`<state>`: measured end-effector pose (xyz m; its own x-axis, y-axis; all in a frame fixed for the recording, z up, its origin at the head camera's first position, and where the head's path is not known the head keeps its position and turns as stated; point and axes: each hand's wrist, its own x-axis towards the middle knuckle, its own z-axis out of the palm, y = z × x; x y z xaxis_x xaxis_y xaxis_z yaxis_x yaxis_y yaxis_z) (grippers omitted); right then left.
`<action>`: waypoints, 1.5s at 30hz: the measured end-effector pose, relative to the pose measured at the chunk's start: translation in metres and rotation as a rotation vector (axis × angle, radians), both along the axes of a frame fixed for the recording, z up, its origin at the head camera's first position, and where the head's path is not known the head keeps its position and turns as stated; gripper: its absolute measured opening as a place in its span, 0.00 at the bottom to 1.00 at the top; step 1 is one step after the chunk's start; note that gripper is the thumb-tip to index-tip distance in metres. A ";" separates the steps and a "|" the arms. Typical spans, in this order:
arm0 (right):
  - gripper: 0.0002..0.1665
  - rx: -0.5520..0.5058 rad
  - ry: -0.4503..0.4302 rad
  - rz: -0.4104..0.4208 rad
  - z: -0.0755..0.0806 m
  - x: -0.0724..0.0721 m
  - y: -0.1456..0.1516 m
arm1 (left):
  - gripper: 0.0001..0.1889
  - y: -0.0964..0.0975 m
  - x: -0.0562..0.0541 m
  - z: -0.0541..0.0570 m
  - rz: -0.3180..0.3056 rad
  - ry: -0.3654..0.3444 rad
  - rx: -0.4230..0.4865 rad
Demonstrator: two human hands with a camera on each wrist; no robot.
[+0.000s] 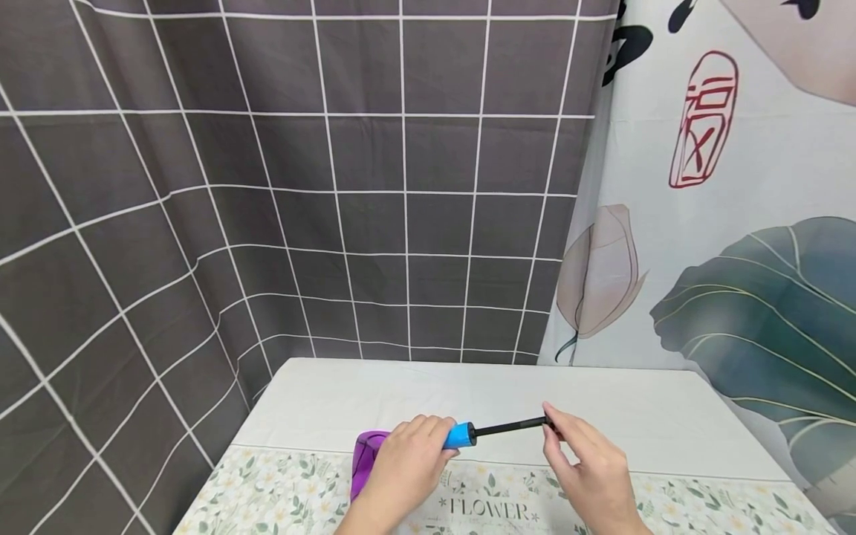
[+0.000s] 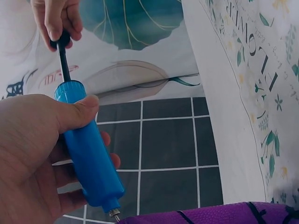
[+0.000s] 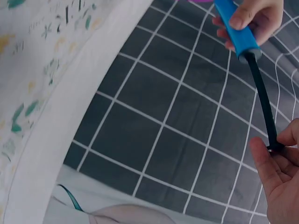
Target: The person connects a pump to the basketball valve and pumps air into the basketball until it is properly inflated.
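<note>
Leftmost over the bench (image 1: 401, 390), a purple ball (image 1: 363, 455) looks soft; next, the left hand (image 1: 410, 462) grips the blue pump (image 1: 460, 435), probably light, stiff and slick, best held mid-barrel; its black rod (image 1: 511, 426) runs right to the handle (image 1: 548, 421) the right hand (image 1: 591, 461) pinches.

White table (image 1: 495, 390); floral covering (image 1: 287, 483) with FLOWER lettering (image 1: 488, 510) on near part
</note>
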<state>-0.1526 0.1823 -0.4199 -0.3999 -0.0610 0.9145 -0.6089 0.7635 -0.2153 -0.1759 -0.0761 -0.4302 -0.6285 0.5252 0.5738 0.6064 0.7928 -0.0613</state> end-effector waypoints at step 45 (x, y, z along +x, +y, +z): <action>0.25 -0.012 0.062 -0.006 -0.005 -0.008 -0.001 | 0.19 -0.001 0.000 -0.002 0.001 0.025 0.024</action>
